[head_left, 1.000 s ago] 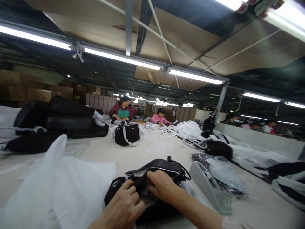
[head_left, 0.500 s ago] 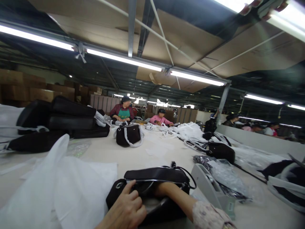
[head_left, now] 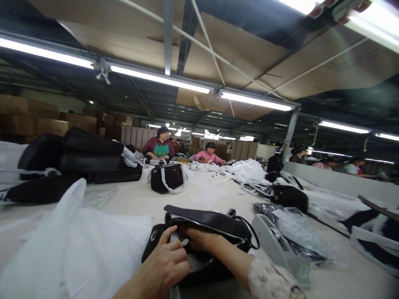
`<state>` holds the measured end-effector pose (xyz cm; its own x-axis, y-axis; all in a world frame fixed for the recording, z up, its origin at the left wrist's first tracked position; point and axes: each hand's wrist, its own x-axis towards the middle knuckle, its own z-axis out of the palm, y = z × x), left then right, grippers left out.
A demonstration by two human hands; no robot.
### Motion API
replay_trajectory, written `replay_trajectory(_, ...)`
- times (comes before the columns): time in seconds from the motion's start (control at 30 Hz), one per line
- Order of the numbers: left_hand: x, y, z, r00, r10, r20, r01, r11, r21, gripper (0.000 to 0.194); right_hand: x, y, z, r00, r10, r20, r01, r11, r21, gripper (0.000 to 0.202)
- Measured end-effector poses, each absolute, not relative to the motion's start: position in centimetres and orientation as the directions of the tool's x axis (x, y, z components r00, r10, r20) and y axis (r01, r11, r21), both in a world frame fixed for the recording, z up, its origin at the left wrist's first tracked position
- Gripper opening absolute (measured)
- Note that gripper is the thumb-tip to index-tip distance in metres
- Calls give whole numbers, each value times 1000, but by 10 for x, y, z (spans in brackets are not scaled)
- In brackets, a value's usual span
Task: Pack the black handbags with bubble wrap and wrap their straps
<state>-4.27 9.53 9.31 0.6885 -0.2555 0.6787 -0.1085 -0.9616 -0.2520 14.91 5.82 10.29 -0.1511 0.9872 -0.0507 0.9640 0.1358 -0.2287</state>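
A black handbag (head_left: 212, 270) lies in front of me with its zipped top open. My left hand (head_left: 166, 259) is at the near left part of the opening, fingers curled over the bag's edge. Beside its fingertips shows a small pale piece (head_left: 184, 242), too small to name. My right hand (head_left: 198, 238) reaches inside the bag up to the wrist; its fingers are hidden under the raised top flap. A thin black strap (head_left: 251, 228) loops out at the bag's right end.
White sheeting (head_left: 106, 245) lies to the left, black bags (head_left: 90, 162) piled behind it. A finished-looking black handbag (head_left: 167, 177) stands farther back. On the right are a grey device (head_left: 274, 241) and plastic bags (head_left: 299, 228). Two co-workers (head_left: 160, 147) sit across the table.
My right hand has moved left and showed more of its back inside the bag. The top flap has lifted at its left end. My left hand has shifted slightly left.
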Motion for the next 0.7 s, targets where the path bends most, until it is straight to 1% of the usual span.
replay_trajectory(0.07,-42,98,94,735,-230,638,-113,-969,-220,23,143,70,107,-114,981,-155,973,78,-218,44)
replay_trajectory(0.13,-39,101,97,788,-153,596,-64,-984,-168,16,140,81,111,-58,967,-248,978,5,-210,31)
replay_trajectory(0.2,-37,104,100,834,-70,547,-2,-992,-124,13,141,87,116,-9,949,-314,976,-59,-208,25)
replay_trajectory(0.27,-35,106,103,874,-31,485,25,-994,-107,13,143,86,122,24,933,-358,970,-109,-218,24)
replay_trajectory(0.33,-35,106,105,899,-26,437,21,-994,-103,15,146,77,132,41,934,-355,961,-133,-241,22)
replay_trajectory(0.43,-36,104,108,920,6,393,47,-994,-94,20,147,47,157,48,972,-229,946,-118,-301,19)
replay_trajectory(0.5,-38,102,110,933,35,359,73,-993,-93,23,144,14,180,35,991,-130,928,-80,-365,25)
replay_trajectory(0.57,-40,101,113,944,46,328,82,-992,-97,26,137,-28,200,-30,995,-100,880,-21,-474,29)
replay_trajectory(0.6,-40,100,114,947,45,318,80,-992,-98,28,132,-52,207,-95,987,-128,835,9,-550,28)
replay_trajectory(0.63,-41,99,115,948,41,317,76,-992,-99,30,126,-77,208,-194,966,-173,750,33,-660,28)
replay_trajectory(0.67,-43,98,116,946,37,322,73,-992,-101,32,120,-103,204,-290,931,-222,673,33,-738,30)
replay_trajectory(0.7,-44,96,117,943,35,332,73,-992,-104,35,115,-129,194,-344,899,-271,640,14,-768,32)
